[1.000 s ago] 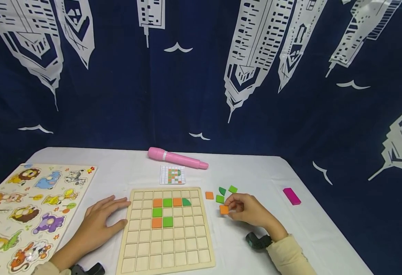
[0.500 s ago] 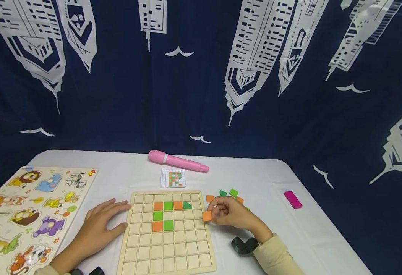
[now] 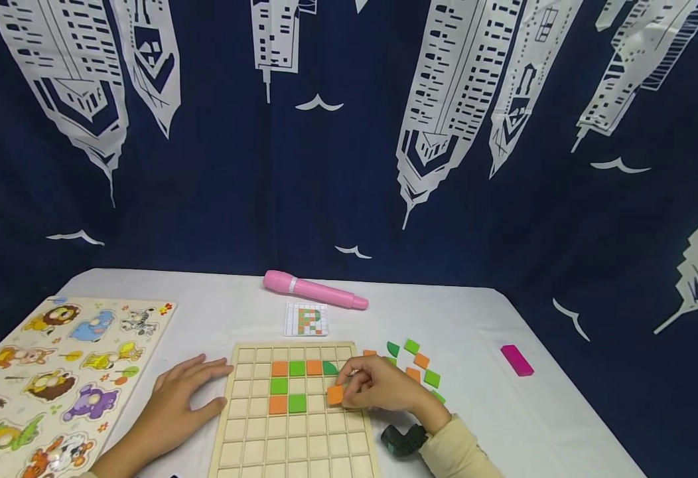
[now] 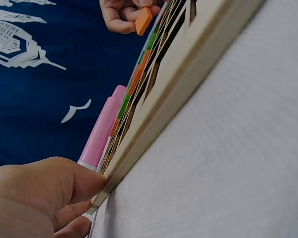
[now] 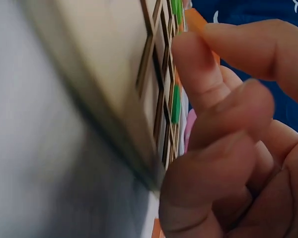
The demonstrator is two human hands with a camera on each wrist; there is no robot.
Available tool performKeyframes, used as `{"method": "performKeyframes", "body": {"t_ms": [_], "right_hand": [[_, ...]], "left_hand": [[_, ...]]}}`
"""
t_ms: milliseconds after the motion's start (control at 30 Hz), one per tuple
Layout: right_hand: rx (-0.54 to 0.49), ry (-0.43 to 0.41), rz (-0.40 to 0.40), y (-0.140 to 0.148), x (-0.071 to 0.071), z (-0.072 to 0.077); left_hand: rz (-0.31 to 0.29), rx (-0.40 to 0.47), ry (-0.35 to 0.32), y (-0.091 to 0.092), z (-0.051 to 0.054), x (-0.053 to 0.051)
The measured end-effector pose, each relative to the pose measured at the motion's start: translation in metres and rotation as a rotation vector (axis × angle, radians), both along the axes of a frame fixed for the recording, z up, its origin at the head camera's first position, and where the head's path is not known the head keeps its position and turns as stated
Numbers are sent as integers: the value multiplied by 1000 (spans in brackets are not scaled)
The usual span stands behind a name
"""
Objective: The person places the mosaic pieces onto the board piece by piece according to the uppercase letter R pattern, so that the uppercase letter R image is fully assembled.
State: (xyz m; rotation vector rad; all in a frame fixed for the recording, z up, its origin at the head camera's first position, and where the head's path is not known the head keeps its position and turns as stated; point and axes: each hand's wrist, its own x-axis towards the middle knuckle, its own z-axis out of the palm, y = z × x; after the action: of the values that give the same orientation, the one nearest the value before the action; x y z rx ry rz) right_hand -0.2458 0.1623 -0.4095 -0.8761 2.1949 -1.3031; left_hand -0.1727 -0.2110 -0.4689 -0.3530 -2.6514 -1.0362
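Well, tile point(image 3: 334, 396) (orange) in right hand point(image 3: 381, 385)

Board point(image 3: 298, 448): pale wood, gridded, lying flat. Seven seated tiles point(image 3: 297, 403) toward far side: three orange squares, three green, one dark-green quarter-round. Orange tile point(image 3: 334, 396): square, tilted, pinched in right hand point(image 3: 379, 384) above board's right side. Loose pieces point(image 3: 411, 346) right of board.

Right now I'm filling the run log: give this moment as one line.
right fingers: pinch orange tile above grid board | left fingers: touch board's left edge | pattern card: beyond board
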Motion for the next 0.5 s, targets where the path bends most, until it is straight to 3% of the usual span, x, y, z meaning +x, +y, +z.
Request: {"method": "performKeyframes", "body": {"t_ms": [300,500], "right_hand": [[9,15,70,-12,1,2],[54,57,71,-23,1,3]], "left_hand": [[12,-4,-7,2,0,-1],[18,-13,-1,1,0,-2]]}}
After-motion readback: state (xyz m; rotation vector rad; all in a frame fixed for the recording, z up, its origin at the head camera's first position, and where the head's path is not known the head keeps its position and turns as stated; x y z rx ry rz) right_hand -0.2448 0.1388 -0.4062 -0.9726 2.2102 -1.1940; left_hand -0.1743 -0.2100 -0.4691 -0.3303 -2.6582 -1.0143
